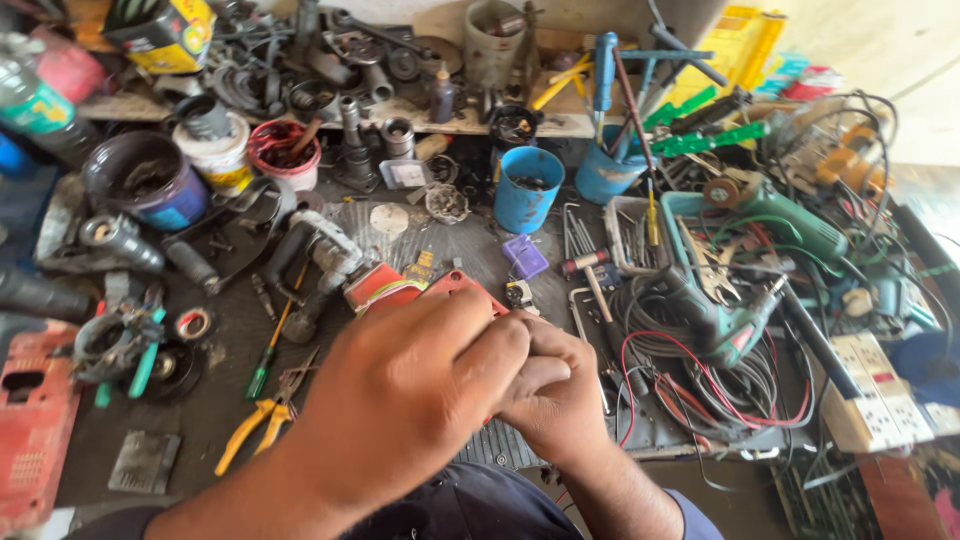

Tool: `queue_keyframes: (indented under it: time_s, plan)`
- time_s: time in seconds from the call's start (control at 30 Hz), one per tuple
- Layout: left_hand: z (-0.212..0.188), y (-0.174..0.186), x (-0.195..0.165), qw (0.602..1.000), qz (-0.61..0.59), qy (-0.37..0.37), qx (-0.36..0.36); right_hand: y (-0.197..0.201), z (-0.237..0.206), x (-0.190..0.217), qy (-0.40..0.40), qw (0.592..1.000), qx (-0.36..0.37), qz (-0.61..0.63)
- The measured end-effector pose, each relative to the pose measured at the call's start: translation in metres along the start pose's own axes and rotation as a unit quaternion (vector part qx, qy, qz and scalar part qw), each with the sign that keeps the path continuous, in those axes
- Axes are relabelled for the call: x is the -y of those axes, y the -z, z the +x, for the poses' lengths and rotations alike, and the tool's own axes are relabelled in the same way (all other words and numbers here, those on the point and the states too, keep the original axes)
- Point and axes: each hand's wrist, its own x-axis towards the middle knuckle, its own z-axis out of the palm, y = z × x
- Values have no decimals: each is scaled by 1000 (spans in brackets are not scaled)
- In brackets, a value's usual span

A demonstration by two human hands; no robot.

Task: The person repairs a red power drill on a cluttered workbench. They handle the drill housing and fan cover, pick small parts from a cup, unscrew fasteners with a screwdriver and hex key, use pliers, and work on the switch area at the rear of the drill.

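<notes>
My left hand (405, 385) and my right hand (548, 390) are pressed together over the middle of a dark, cluttered workbench (225, 385). Both have their fingers curled around a red tool housing (452, 287), whose upper edge shows just beyond my left knuckles. Most of that red part is hidden under my hands. A red housing piece with thin wires (378, 286) lies touching it on the left. What my fingertips pinch is hidden.
A green-handled screwdriver (268, 355) and yellow-handled pliers (252, 425) lie left of my hands. A green power drill (722, 315) sits on tangled cables (700, 375) to the right, by a white power strip (885, 395). Blue cans (527, 188), tubs and metal parts crowd the back.
</notes>
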Motion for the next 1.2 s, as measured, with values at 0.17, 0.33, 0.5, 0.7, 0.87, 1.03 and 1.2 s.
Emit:
queue_keyframes:
  time_s: [0.17, 0.33, 0.5, 0.7, 0.87, 1.03, 1.2]
  plan:
    - [1, 11, -2, 990, -138, 30, 13, 11, 5, -7, -39, 990, 107, 80]
    - [5, 28, -4, 948, -311, 61, 35, 13, 12, -3, -55, 984, 129, 106]
    - [-2, 5, -9, 973, -158, 158, -59, -2, 15, 12, -95, 968, 79, 218]
    - [-3, -12, -11, 975, -136, 137, -113, -2, 13, 15, 35, 997, 74, -11]
    - [-7, 5, -2, 915, -385, 122, 2, 12, 15, 9, -33, 987, 148, 52]
    - [-14, -16, 0, 971, -187, 109, -100, 6, 19, 2, -14, 993, 112, -19]
    - [-9, -24, -4, 985, -110, 113, -71, 3, 18, -4, 35, 991, 101, -75]
